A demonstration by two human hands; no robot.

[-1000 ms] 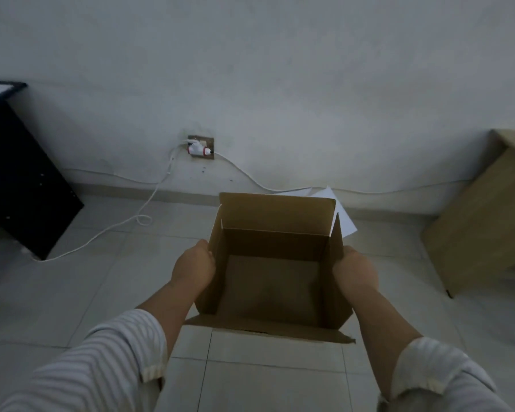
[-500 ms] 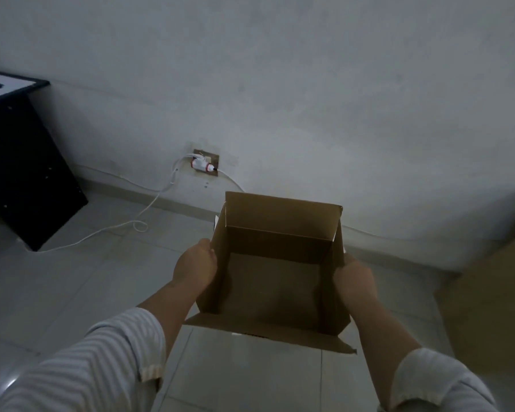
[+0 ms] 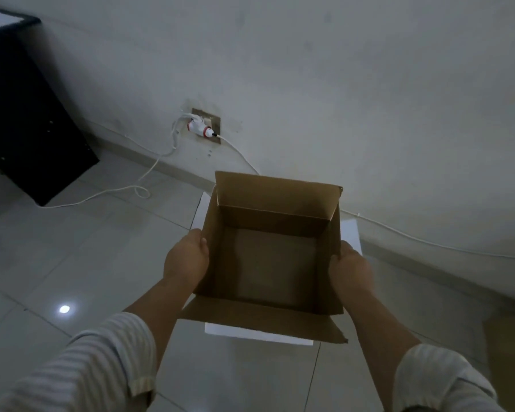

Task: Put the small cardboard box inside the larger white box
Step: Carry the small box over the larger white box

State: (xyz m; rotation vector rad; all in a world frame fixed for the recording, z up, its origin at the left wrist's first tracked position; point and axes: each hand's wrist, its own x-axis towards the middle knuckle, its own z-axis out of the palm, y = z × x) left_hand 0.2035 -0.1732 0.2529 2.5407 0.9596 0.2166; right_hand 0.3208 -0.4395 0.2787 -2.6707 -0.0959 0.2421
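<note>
I hold an open brown cardboard box (image 3: 272, 263) in front of me, its top flaps up and its inside empty. My left hand (image 3: 186, 257) grips its left wall and my right hand (image 3: 350, 270) grips its right wall. Directly beneath and behind it lies the larger white box (image 3: 257, 334), mostly hidden; only white edges show at the left, right and near sides. Whether the cardboard box touches the white one I cannot tell.
A grey tiled floor (image 3: 72, 263) meets a white wall. A wall socket with a red-and-white plug (image 3: 201, 127) feeds white cables (image 3: 131, 188) along the floor. A black cabinet (image 3: 21, 120) stands at the left. A brown piece of furniture (image 3: 509, 337) shows at the right edge.
The view has swung left and tilted, and the cardboard box has moved forward over the white box, whose edges now show around it. Both hands keep their grip.
</note>
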